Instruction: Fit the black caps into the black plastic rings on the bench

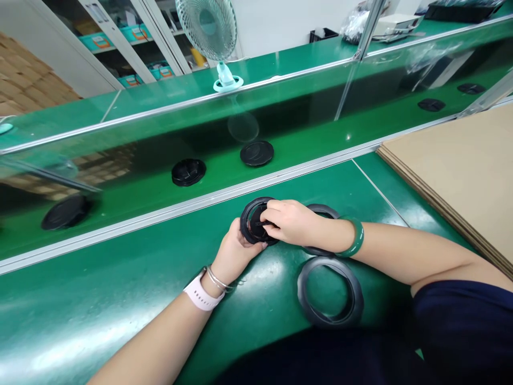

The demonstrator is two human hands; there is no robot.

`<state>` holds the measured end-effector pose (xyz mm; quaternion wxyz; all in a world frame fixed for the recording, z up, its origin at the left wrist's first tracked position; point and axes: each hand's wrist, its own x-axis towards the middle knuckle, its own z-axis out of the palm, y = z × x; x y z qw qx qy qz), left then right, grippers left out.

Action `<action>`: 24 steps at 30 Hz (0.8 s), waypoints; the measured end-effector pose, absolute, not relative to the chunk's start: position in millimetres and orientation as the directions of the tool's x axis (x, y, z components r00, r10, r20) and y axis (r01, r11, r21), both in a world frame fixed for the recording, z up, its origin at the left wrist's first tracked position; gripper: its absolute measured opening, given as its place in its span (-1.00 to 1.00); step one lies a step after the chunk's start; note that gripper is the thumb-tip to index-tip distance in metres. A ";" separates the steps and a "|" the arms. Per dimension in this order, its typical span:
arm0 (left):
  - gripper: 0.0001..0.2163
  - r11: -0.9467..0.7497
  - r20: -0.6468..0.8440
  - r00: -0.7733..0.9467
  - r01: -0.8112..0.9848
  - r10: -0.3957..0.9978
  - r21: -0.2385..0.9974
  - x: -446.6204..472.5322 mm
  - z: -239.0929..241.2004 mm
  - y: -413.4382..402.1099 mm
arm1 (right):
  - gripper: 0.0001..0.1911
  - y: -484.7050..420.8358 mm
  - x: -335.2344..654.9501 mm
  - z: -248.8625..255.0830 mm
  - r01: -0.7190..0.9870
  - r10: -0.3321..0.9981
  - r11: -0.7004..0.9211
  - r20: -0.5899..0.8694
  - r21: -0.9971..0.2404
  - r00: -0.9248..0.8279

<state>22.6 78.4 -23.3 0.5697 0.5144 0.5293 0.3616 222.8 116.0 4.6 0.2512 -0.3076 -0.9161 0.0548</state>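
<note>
My left hand [237,248] is closed round the lower left edge of a black ring-shaped part [245,220], tilted just above the green bench. The fingers of my right hand [284,222] pinch a dark inner piece [256,218] inside that ring; its kind is hard to make out. A second black ring [324,209] lies partly hidden under my right wrist. Closer to me, a larger dark grey ring [303,291] rests flat on the bench.
Behind a metal rail [280,176] runs a green belt carrying black round parts [188,172], [257,153]. Stacked cardboard sheets [457,160] lie at the right. A small fan [208,27] stands on the far ledge behind a clear panel.
</note>
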 end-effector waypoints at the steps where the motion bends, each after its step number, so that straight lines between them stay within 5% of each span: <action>1: -0.38 0.207 -0.229 0.178 0.134 0.957 0.969 22.5 -23.1 78.3 | -0.95 115.8 222.6 5.0 0.536 0.593 0.804 0.425 -0.259 -0.684; 24: -0.34 0.224 -0.240 0.168 0.110 0.956 0.968 21.5 -18.5 79.3 | -0.92 113.6 220.9 10.9 0.560 0.647 0.763 0.364 -0.324 -0.670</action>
